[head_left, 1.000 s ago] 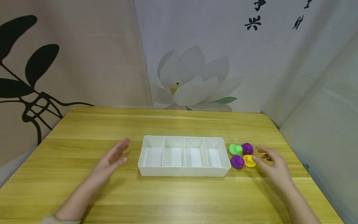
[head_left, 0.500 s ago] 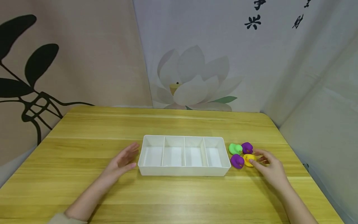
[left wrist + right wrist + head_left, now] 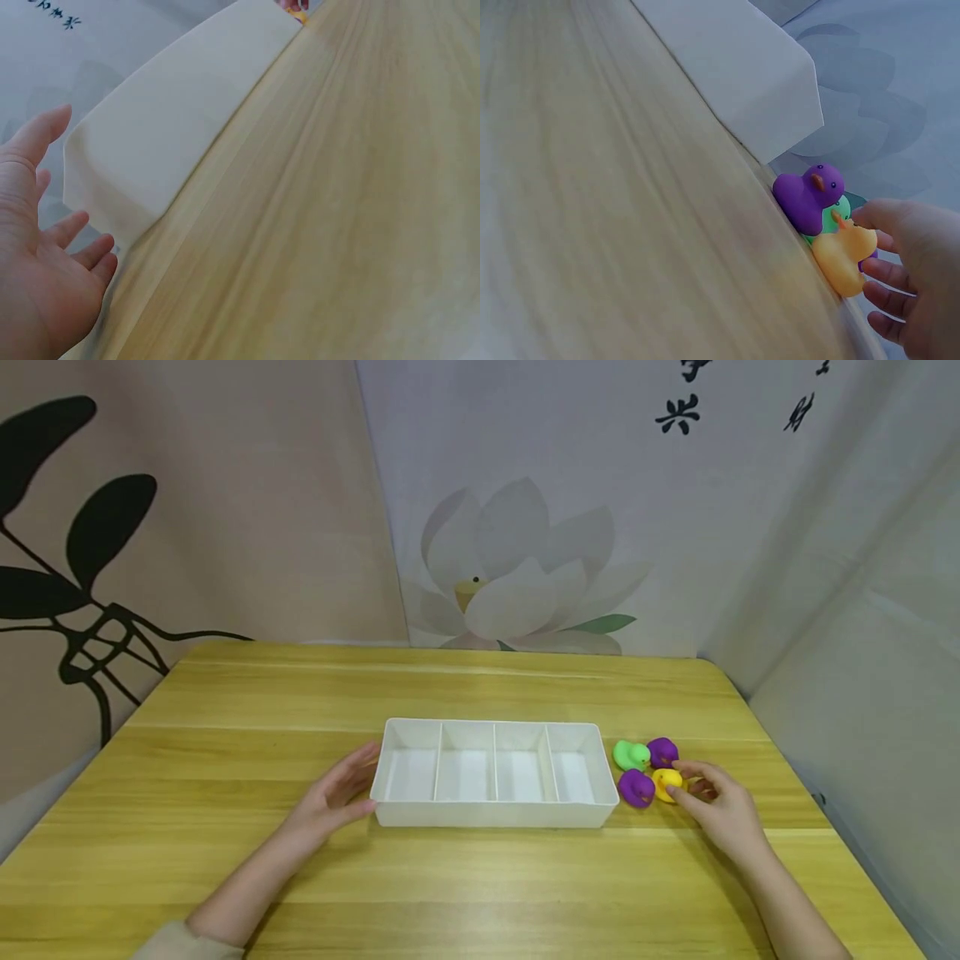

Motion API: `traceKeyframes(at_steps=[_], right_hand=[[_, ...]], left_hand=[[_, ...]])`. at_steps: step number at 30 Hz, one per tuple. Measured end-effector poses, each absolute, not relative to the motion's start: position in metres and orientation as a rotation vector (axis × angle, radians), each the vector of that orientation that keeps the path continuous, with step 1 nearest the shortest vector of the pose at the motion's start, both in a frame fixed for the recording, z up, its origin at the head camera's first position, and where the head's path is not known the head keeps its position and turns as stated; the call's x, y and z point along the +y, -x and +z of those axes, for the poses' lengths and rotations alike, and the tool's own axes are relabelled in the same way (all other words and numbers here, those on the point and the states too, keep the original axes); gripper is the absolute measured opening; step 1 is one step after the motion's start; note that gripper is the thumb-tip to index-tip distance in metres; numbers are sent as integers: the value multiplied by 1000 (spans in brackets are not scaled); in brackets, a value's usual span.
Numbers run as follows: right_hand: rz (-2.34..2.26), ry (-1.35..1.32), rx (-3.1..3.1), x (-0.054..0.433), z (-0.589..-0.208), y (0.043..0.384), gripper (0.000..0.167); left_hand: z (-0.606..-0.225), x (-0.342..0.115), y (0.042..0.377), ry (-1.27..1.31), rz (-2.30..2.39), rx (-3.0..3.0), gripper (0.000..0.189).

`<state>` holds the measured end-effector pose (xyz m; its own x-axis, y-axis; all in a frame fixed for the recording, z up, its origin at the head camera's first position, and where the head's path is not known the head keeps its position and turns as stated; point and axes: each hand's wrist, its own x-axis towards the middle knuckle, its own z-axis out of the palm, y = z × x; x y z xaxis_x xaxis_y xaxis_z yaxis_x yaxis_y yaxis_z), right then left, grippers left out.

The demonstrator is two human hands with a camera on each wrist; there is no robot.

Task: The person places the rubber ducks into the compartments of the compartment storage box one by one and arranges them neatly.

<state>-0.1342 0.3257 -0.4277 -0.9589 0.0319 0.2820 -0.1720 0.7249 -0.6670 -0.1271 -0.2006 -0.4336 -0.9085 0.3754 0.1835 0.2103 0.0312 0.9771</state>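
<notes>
A white tray (image 3: 495, 814) with several compartments in a row sits on the table. Beside its left end is my left hand (image 3: 341, 793), thumb tip and fingertips right at the end wall; in the left wrist view its fingers are spread and loosely bent. My right hand (image 3: 723, 806) pinches a yellow rubber duck (image 3: 666, 784), with the thumb at the near side and fingers behind. Around that duck sit a green rubber duck (image 3: 632, 755), a purple rubber duck (image 3: 637, 788) in front and another purple duck (image 3: 662, 752) behind. The right wrist view shows the yellow duck (image 3: 844, 259) close up.
The wooden table (image 3: 465, 893) extends in front of the tray and on both sides. A curtain (image 3: 525, 485) with a printed lotus hangs behind its far edge, and pale cloth (image 3: 862, 693) hangs along the right side.
My left hand has moved right, up to the tray's left end. My right hand has moved left onto the yellow duck and closed its fingers around it. The tray has stayed in place.
</notes>
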Motion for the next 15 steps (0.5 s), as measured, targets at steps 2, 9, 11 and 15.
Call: traceKeyframes(at_steps=[2, 9, 11, 15], right_hand=[[1074, -104, -2656, 325, -427, 135, 30], [1082, -85, -2661, 325, -428, 136, 28], [1078, -84, -2666, 325, -429, 136, 28], [1077, -85, -2670, 325, -429, 135, 28]], left_hand=[[-433, -200, 127, -630, 2012, 2165, 68], [-434, -199, 128, -631, 2019, 2141, 67], [-434, -199, 128, -624, 2014, 2145, 67], [-435, -200, 128, -600, 2002, 2153, 66]])
